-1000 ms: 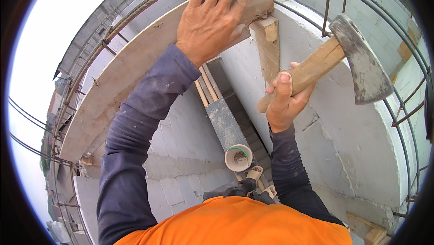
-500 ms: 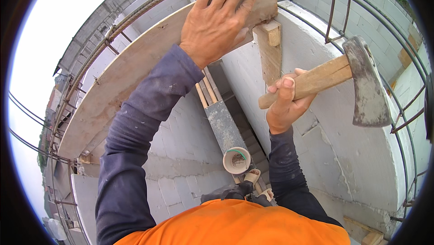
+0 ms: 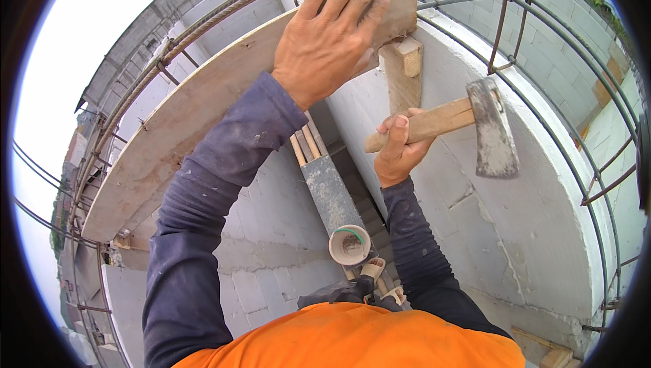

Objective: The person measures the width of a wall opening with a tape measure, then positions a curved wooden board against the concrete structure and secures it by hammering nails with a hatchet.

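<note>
Wall: a pale block wall (image 3: 542,246) is seen curving from the right and dropping away below, with a second face (image 3: 271,232) on the left of a narrow gap.
Steel: reinforcing bars (image 3: 556,130) are arched over the wall top, leaving only a thin cage of free room along the right rim.
Plank: a long curved wooden plank (image 3: 203,124) is laid along the wall crest, its end pressed under the left hand (image 3: 332,32), which is spread flat, fingers wide.
Block: an upright wooden block (image 3: 401,73) is set just below the plank's end, touching it.
Hatchet: a hatchet (image 3: 491,127) is gripped by its wooden handle in the right hand (image 3: 397,151), fist closed round it.
Change: over the last second the head has been swung down from upper right and now hangs level, blade pointing down, beside the block; a striking stroke appears to be in hand.
Room: the swing is judged hemmed between the bars on the right and the block on the left.
Pipe: a grey pipe (image 3: 332,198) with an open white mouth (image 3: 350,244) is leaned in the gap below.
</note>
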`<state>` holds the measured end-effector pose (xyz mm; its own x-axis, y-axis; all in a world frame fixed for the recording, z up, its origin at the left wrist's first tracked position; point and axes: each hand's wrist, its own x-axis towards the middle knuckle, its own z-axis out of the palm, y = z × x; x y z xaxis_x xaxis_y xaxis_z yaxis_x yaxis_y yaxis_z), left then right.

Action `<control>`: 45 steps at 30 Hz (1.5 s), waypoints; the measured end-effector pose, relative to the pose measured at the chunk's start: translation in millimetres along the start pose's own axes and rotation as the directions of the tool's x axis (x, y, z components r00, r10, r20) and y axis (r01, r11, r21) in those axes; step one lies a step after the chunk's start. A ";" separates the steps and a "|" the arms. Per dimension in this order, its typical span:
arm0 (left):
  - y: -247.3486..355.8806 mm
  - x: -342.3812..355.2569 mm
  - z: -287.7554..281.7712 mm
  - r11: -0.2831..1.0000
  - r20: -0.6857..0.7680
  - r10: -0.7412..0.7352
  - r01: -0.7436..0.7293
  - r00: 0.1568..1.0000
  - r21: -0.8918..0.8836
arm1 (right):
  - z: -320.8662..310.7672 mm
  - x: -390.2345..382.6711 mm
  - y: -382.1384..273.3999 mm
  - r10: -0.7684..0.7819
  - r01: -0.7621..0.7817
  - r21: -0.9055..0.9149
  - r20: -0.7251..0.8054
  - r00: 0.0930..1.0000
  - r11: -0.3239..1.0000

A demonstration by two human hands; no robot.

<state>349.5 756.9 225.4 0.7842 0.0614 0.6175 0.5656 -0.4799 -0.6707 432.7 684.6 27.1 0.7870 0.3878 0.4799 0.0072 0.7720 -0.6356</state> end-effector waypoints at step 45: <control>59.7 -134.9 162.8 -0.750 0.682 -0.383 -0.641 0.623 0.163 | -93.0 -51.8 -87.3 0.410 -0.239 -0.628 0.140 0.901 0.740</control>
<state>319.0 862.5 35.1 0.4454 0.8192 0.3613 -0.8852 0.4635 0.0403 448.7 550.3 1.5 0.6256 0.7367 0.2568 0.2048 0.1625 -0.9652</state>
